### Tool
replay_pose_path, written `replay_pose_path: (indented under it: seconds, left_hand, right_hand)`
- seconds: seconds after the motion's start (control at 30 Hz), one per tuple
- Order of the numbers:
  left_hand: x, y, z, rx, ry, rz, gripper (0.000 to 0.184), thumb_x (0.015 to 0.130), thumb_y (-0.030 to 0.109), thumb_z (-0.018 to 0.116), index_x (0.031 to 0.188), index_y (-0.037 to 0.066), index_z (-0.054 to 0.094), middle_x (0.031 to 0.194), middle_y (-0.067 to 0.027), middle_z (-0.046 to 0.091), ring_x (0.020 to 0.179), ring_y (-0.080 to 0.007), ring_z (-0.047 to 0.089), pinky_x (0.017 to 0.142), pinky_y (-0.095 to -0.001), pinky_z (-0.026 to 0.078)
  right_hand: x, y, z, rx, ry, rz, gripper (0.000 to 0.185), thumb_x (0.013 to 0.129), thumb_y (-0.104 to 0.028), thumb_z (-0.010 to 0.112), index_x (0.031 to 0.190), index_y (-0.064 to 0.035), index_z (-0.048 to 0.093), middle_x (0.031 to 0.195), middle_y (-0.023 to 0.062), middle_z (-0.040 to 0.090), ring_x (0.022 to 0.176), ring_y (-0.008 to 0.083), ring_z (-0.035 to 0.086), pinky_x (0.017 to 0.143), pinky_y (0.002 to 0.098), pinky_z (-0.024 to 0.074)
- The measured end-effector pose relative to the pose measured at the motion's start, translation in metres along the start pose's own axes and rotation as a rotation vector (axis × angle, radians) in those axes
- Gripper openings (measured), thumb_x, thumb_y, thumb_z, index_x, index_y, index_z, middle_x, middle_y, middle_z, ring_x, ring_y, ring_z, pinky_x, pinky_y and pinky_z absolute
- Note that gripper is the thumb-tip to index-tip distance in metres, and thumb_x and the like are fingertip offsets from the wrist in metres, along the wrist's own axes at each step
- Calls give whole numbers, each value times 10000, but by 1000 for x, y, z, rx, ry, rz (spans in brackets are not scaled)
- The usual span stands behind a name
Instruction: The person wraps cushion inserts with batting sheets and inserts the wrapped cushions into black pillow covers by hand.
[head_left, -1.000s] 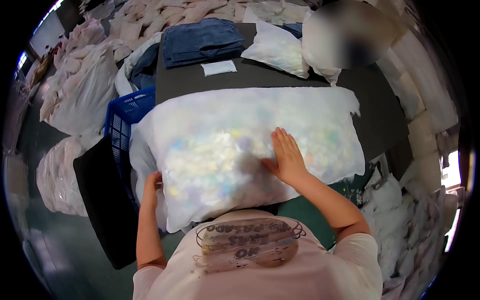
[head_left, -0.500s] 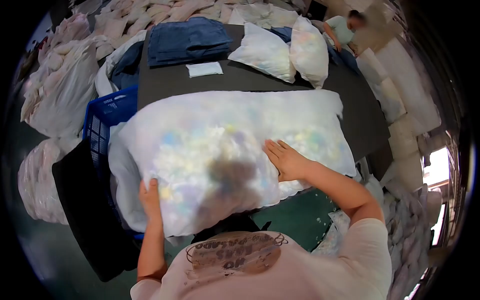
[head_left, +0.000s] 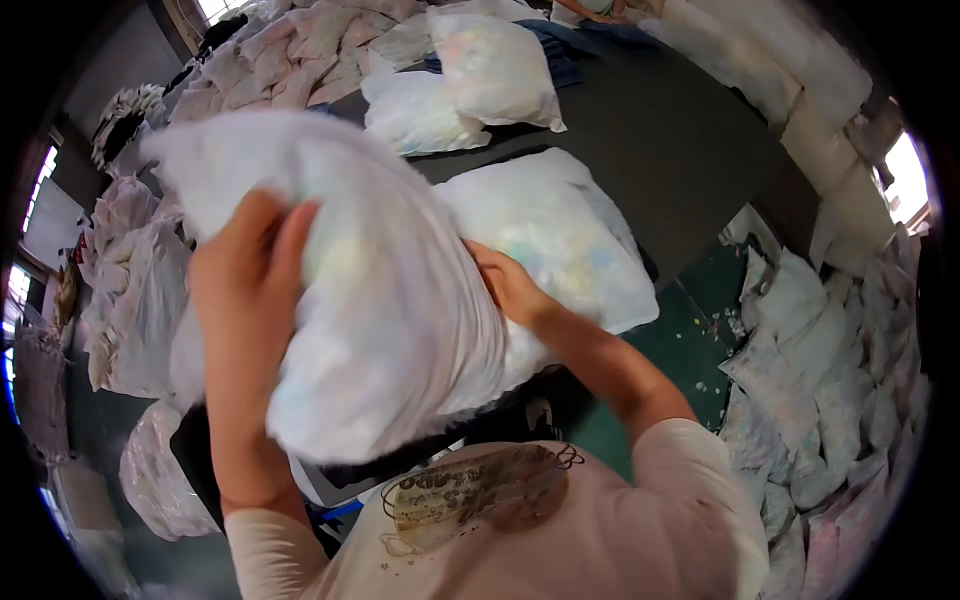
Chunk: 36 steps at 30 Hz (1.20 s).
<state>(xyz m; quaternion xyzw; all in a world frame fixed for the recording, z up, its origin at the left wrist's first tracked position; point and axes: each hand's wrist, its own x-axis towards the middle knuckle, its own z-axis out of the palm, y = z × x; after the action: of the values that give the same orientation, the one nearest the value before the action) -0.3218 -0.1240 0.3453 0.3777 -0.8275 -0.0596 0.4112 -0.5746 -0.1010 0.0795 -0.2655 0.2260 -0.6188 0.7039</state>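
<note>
A large white stuffed pillow (head_left: 400, 330) with pale coloured filling showing through is bent near its middle. Its left part is raised and blurred by motion; its right part lies on the dark table (head_left: 665, 150). My left hand (head_left: 250, 245) grips the raised part, fingers and thumb curled into the fabric. At the bend, my right hand (head_left: 508, 282) presses against the fabric, its fingertips partly hidden in the fold.
Two smaller white pillows (head_left: 497, 70) lie at the back of the table, beside dark blue cloth (head_left: 560, 50). Piles of stuffed white bags (head_left: 800, 370) stand right, left and behind. A person's arms (head_left: 592, 12) show at the top.
My left hand has lifted the pillow's left part, folding it up and over. My right hand went from lying flat on top to the fold. The view has shifted.
</note>
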Motion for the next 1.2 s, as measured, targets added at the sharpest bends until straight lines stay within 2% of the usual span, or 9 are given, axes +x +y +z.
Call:
replay_pose_path:
  seconds: [0.13,0.17,0.23,0.3,0.4,0.63,0.8,0.97,1.2]
  left_hand:
    - [72,95,142,452,-264,353,194,892,221,607,873,31,576,687,-179,651,659,-385,641,592,-492,489]
    - [81,106,181,408,-298,413,193,881,213,604,868,22,576,675,-179,645,651,-373,645,591,-486,498]
    - [77,126,260,330,-373,457,178,861,193,596,859,16,577,684,-162,656,647,-353,655,592,-471,509]
    - [63,151,331,334,-436,436,161,846,183,592,862,23,577,739,-138,684,662,-323,673,595,-446,516]
    - [30,200,361,778,-359,635,176,813,180,624,921,48,582,763,-96,686,662,-249,682,588,-402,518]
    - [-10,220,413,198,-487,592,195,829,177,633,972,47,612,850,-122,685,710,-278,680,627,-395,527]
    - [-39,220,392,-134,-593,636,212,840,175,640,1008,46,633,913,-140,684,744,-298,678,655,-391,533]
    - [-48,203,286,-770,-666,672,232,852,173,646,1045,45,655,975,-158,683,778,-318,676,683,-386,540]
    - [76,92,182,-557,-162,453,236,857,161,657,1055,40,695,1071,-194,675,888,-364,670,776,-398,544]
  right_hand:
    - [-36,-51,7,-4,251,26,553,997,-282,420,1513,-100,340,1373,86,552,1258,215,519,1081,358,389]
    - [-71,-74,-29,-49,-180,-145,564,991,-284,448,1519,-127,326,1353,122,561,1222,262,553,1068,399,414]
    - [-109,-158,-37,-365,245,46,565,989,-278,496,1476,-37,342,1287,161,577,1111,302,615,945,424,508]
    - [-134,-221,-66,-494,295,-268,478,981,-222,500,1411,-34,408,1227,123,603,1049,200,626,828,335,530]
    - [-121,-290,-41,-906,548,-437,645,941,-342,595,1481,-90,347,1454,159,443,1256,226,514,1012,360,400]
    - [42,-321,10,-1312,638,-486,1276,626,-489,848,1507,73,115,1387,317,480,1280,375,510,1044,390,420]
    - [68,-252,-39,-1953,966,-570,425,839,-211,606,1235,-68,547,1178,155,623,1102,367,592,891,498,461]
    - [66,-274,-68,-1775,906,-927,355,797,-209,669,1122,-84,596,1091,162,634,1026,380,600,862,481,479]
    - [67,-299,-86,-648,620,-102,434,804,-296,772,1146,-49,671,1012,137,713,876,278,701,796,394,563]
